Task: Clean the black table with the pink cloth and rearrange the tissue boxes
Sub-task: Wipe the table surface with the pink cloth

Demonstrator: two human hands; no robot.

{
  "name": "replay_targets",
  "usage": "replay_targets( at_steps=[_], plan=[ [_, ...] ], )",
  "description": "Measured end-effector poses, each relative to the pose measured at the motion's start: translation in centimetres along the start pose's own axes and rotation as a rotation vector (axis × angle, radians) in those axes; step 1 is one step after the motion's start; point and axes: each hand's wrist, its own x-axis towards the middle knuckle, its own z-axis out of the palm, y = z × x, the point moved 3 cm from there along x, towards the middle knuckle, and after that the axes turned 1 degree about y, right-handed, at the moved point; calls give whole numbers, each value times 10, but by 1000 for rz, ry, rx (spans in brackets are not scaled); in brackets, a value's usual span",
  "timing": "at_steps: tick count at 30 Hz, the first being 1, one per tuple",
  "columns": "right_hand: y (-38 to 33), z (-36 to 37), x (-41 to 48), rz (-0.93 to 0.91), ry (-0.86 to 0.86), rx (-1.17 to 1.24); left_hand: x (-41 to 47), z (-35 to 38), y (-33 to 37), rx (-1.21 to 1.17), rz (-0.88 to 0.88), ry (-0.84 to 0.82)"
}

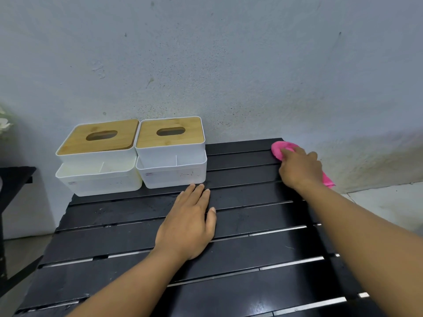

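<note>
Two white tissue boxes with bamboo lids stand side by side at the far left of the black slatted table (251, 243), against the wall: the left box (98, 156) and the right box (171, 152). My left hand (187, 225) lies flat on the table, fingers together, fingertips just in front of the right box. My right hand (299, 168) presses the pink cloth (280, 148) onto the table's far right corner; part of the cloth sticks out past the wrist at the table edge.
A pale wall rises right behind the table. Another dark piece of furniture (13, 179) stands to the left, with white flowers (3, 124) at the frame edge. Light floor tiles (389, 202) show to the right of the table.
</note>
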Motion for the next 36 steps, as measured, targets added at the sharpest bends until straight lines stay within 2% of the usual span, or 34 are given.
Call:
replay_targets(
  at_steps=[3, 7, 13, 19, 22, 26, 29, 32, 36],
  plan=[
    [-13, 3, -6, 27, 16, -32, 0, 0, 0, 8, -1, 1],
    [-38, 4, -23, -82, 31, -10, 1, 1, 0, 12, 2, -2],
    [-82, 12, -55, -456, 42, 5, 0, 1, 0, 29, 5, -6],
    [-43, -2, -51, -772, -166, 178, 0, -2, 2, 10, -7, -11],
    [-3, -4, -42, -666, -109, 228, -1, -3, 3, -11, -6, -4],
    [23, -5, -31, -215, 37, 66, -2, -3, 3, -12, -5, -6],
    [-1, -4, -42, -41, 35, 4, -1, -3, 3, -7, -4, -2],
    [-39, -3, -60, -79, 39, 41, -1, -4, 3, -1, 4, 4],
    [-78, 6, -89, -348, 79, 7, -2, -3, 3, -3, 1, 10]
  ],
)
